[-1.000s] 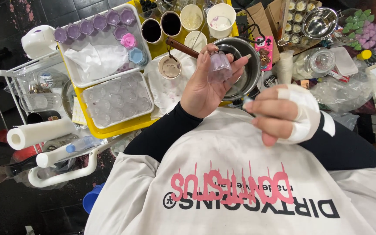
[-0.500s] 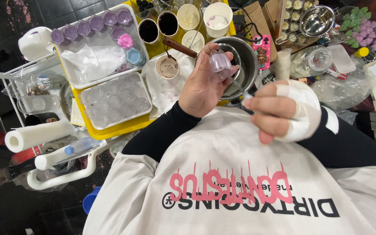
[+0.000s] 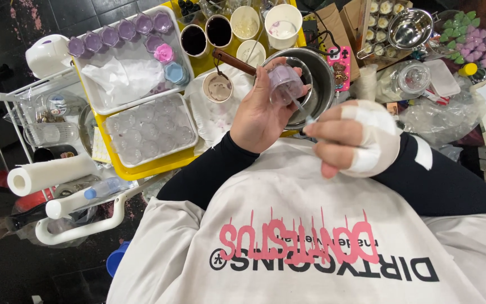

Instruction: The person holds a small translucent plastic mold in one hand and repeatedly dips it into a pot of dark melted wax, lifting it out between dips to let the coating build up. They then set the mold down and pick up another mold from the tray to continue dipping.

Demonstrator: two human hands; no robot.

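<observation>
My left hand (image 3: 261,115) grips a small clear cup with pale purple contents (image 3: 284,82), tilted, above a round metal pot (image 3: 316,79). My right hand (image 3: 351,141), wrapped in white bandage, pinches a thin stick (image 3: 300,110) whose tip reaches into the cup. Both arms wear black sleeves over a white printed apron.
A yellow tray (image 3: 158,166) carries a white tray of purple, pink and blue cups (image 3: 142,39), a tray of clear empty cups (image 3: 148,132) and several paper cups (image 3: 246,22). A paper towel roll (image 3: 49,173) lies left; a steel bowl (image 3: 410,28) and purple flower shapes (image 3: 473,42) sit right.
The small cup has tilted a little more in my left hand and my right hand has shifted slightly with the stick; the view has moved a bit.
</observation>
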